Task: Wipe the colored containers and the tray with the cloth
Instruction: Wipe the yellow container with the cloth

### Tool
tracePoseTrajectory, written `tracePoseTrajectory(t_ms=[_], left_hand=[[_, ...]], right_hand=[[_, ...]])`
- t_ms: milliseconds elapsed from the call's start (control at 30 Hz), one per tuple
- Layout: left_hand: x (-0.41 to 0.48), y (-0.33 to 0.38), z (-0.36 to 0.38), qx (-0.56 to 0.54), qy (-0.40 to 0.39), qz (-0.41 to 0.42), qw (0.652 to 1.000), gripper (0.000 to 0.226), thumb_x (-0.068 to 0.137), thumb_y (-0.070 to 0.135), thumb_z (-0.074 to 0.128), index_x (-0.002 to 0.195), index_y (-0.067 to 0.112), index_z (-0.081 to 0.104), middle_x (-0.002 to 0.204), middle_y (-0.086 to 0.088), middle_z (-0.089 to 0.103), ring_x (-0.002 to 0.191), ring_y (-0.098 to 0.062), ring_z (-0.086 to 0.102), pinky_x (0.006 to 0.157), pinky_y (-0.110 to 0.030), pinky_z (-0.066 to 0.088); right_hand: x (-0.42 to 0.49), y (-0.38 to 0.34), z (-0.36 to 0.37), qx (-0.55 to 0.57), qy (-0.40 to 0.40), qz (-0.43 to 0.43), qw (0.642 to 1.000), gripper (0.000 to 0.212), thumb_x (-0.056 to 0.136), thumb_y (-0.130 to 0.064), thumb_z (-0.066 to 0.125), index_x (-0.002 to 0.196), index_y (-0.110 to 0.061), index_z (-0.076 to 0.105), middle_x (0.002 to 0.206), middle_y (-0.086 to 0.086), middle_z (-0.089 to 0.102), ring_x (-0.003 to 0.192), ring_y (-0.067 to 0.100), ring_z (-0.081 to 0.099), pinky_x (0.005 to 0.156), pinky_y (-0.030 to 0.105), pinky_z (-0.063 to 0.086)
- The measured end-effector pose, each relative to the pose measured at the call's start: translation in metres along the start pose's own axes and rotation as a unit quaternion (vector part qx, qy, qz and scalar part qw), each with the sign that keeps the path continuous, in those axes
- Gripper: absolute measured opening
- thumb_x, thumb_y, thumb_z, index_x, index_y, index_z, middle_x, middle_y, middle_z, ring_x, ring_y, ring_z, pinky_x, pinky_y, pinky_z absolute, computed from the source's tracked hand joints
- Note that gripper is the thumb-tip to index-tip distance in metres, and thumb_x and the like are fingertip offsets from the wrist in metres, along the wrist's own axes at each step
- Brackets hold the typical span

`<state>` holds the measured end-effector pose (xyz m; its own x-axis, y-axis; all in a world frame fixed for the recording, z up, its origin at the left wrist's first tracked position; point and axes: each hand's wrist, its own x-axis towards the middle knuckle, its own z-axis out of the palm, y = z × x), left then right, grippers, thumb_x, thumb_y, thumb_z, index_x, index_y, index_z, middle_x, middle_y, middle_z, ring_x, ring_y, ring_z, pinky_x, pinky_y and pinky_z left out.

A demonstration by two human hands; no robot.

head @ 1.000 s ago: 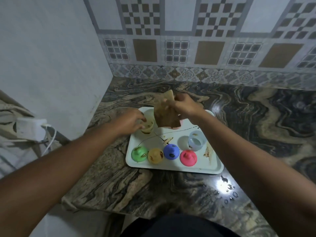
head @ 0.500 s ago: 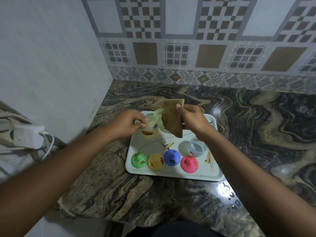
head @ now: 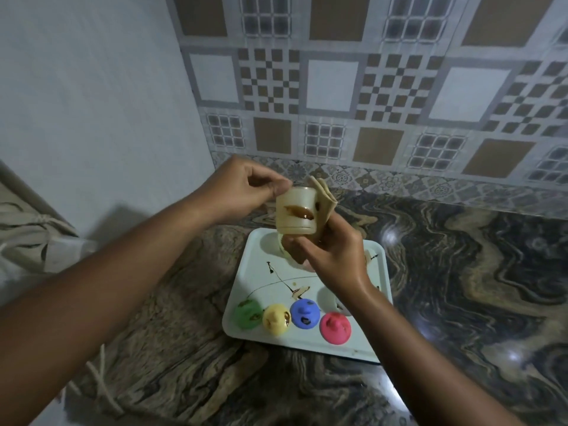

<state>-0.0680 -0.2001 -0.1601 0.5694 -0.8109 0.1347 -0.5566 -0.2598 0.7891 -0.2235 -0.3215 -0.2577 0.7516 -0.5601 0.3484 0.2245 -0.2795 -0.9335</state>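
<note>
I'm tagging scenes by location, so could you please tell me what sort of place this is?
Most likely a home kitchen corner: a polished marble-patterned countertop, a decorative tiled wall behind it, and a tray of small containers being cleaned.

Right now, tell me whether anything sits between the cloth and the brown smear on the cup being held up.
Nothing visible does. The left hand pinches the cup by its rim, smear facing the camera and bare. The right hand presses the cloth against the cup's right side, beside the smear, above the tray.
</note>
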Motion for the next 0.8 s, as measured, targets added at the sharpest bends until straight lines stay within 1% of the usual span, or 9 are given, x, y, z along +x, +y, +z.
tracePoseTrajectory(t_ms=[67, 167, 233, 300, 400, 533, 600, 667, 800], left_hand=[[-0.003, 0.003, -0.005, -0.023, -0.015, -0.003, 1.000, 0.018, 0.088, 0.027, 0.069, 0.105, 0.026, 0.076, 0.102, 0.009, 0.076, 0.093, -0.007, 0.072, 0.083, -0.039, 0.061], [-0.004, 0.005, -0.009, -0.038, -0.026, -0.003, 0.999, 0.018, 0.087, 0.020, 0.069, 0.102, 0.029, 0.076, 0.100, 0.011, 0.077, 0.095, -0.007, 0.072, 0.086, -0.037, 0.061], [-0.002, 0.010, -0.008, -0.039, -0.017, 0.002, 0.999, 0.015, 0.086, 0.017, 0.071, 0.098, 0.025, 0.076, 0.096, 0.007, 0.077, 0.091, -0.010, 0.073, 0.083, -0.038, 0.061], [0.001, 0.015, -0.004, -0.012, -0.008, 0.017, 1.000, 0.011, 0.086, 0.016, 0.072, 0.093, 0.024, 0.076, 0.091, 0.005, 0.077, 0.087, -0.011, 0.073, 0.081, -0.040, 0.062], [0.006, 0.025, 0.004, 0.046, -0.004, 0.039, 0.998, 0.014, 0.087, 0.020, 0.073, 0.087, 0.033, 0.074, 0.088, 0.011, 0.075, 0.085, -0.007, 0.071, 0.084, -0.041, 0.060], [0.005, 0.034, 0.013, 0.005, -0.010, 0.052, 0.999, 0.010, 0.086, 0.028, 0.072, 0.094, 0.033, 0.077, 0.094, 0.012, 0.077, 0.088, -0.006, 0.073, 0.082, -0.038, 0.061], [0.004, 0.033, 0.014, -0.022, -0.010, 0.043, 0.999, 0.015, 0.083, 0.034, 0.071, 0.097, 0.030, 0.077, 0.098, 0.011, 0.077, 0.092, -0.008, 0.073, 0.083, -0.041, 0.061], [0.005, 0.032, 0.015, -0.013, -0.002, 0.036, 0.999, 0.008, 0.083, 0.032, 0.071, 0.090, 0.033, 0.076, 0.094, 0.014, 0.076, 0.092, -0.006, 0.072, 0.085, -0.042, 0.060], [0.007, 0.036, 0.017, 0.053, 0.024, 0.062, 0.996, 0.015, 0.089, 0.017, 0.070, 0.087, 0.031, 0.074, 0.085, 0.020, 0.071, 0.087, 0.002, 0.068, 0.082, -0.023, 0.056]], right_hand=[[0.001, -0.002, -0.004, 0.005, 0.007, -0.025, 1.000, 0.030, 0.076, -0.001, 0.084, 0.104, -0.005, 0.071, 0.081, 0.008, 0.075, 0.072, 0.023, 0.072, 0.063, 0.025, 0.058], [0.006, -0.002, -0.008, 0.006, -0.009, -0.038, 0.999, 0.027, 0.079, -0.003, 0.083, 0.102, -0.013, 0.073, 0.081, -0.002, 0.074, 0.074, 0.015, 0.072, 0.069, 0.029, 0.058], [0.007, 0.000, -0.010, -0.002, -0.018, -0.046, 0.999, 0.027, 0.081, -0.004, 0.081, 0.104, -0.015, 0.072, 0.083, -0.004, 0.075, 0.078, 0.017, 0.073, 0.072, 0.034, 0.060], [0.008, 0.003, -0.012, -0.012, -0.020, -0.056, 0.998, 0.034, 0.083, -0.006, 0.080, 0.115, -0.006, 0.069, 0.089, 0.001, 0.076, 0.082, 0.022, 0.074, 0.074, 0.038, 0.061], [0.008, 0.007, -0.015, -0.056, 0.000, -0.085, 0.995, 0.061, 0.079, -0.012, 0.085, 0.132, 0.003, 0.059, 0.103, 0.007, 0.077, 0.093, 0.017, 0.075, 0.081, 0.034, 0.060], [0.004, 0.004, -0.022, -0.029, 0.040, -0.077, 0.996, 0.035, 0.077, -0.002, 0.084, 0.110, -0.006, 0.072, 0.086, -0.005, 0.077, 0.079, 0.012, 0.074, 0.071, 0.032, 0.059], [0.005, 0.003, -0.025, -0.040, 0.052, -0.080, 0.995, 0.039, 0.077, -0.008, 0.085, 0.114, -0.007, 0.072, 0.087, -0.002, 0.077, 0.079, 0.018, 0.074, 0.072, 0.037, 0.060], [0.007, 0.003, -0.025, -0.066, 0.048, -0.092, 0.992, 0.049, 0.078, -0.014, 0.085, 0.123, -0.002, 0.067, 0.090, 0.001, 0.077, 0.080, 0.020, 0.074, 0.073, 0.044, 0.060], [0.006, 0.002, -0.016, -0.159, 0.099, -0.182, 0.965, 0.072, 0.078, -0.012, 0.086, 0.138, 0.009, 0.052, 0.105, 0.011, 0.076, 0.090, 0.010, 0.071, 0.078, 0.023, 0.058]])
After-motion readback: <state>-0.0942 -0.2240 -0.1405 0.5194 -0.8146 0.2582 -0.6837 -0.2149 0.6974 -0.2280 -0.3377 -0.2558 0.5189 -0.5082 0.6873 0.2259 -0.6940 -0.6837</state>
